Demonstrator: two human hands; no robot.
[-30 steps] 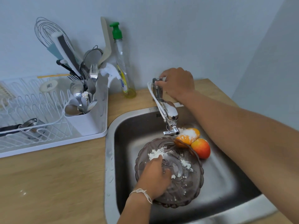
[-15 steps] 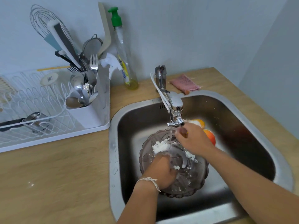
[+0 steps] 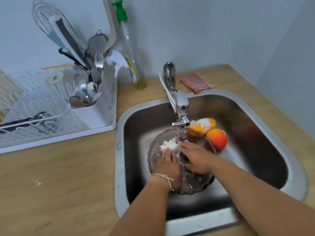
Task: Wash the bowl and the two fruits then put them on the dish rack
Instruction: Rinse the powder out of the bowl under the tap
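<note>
A smoky glass bowl (image 3: 196, 184) with white powder in it sits in the steel sink (image 3: 255, 106), under a thin stream of water from the tap (image 3: 180, 108). My left hand (image 3: 167, 167) grips the bowl's near left rim. My right hand (image 3: 196, 156) lies flat inside the bowl, fingers spread beside the powder. Behind the bowl lie an orange-yellow fruit (image 3: 204, 125) dusted with white powder and a red-orange fruit (image 3: 217, 138). The white dish rack (image 3: 56, 133) stands on the counter to the left.
The rack holds a cutlery caddy (image 3: 90, 114) full of utensils and a dark-handled tool (image 3: 20, 121). A dish soap bottle (image 3: 131, 53) stands behind the sink by the wall. A pink cloth (image 3: 195, 81) lies behind the sink. Wooden counter (image 3: 59, 184) lies left of the sink.
My right hand left the tap handle and came down into the bowl. Water now runs from the tap. My left hand stays on the bowl's rim.
</note>
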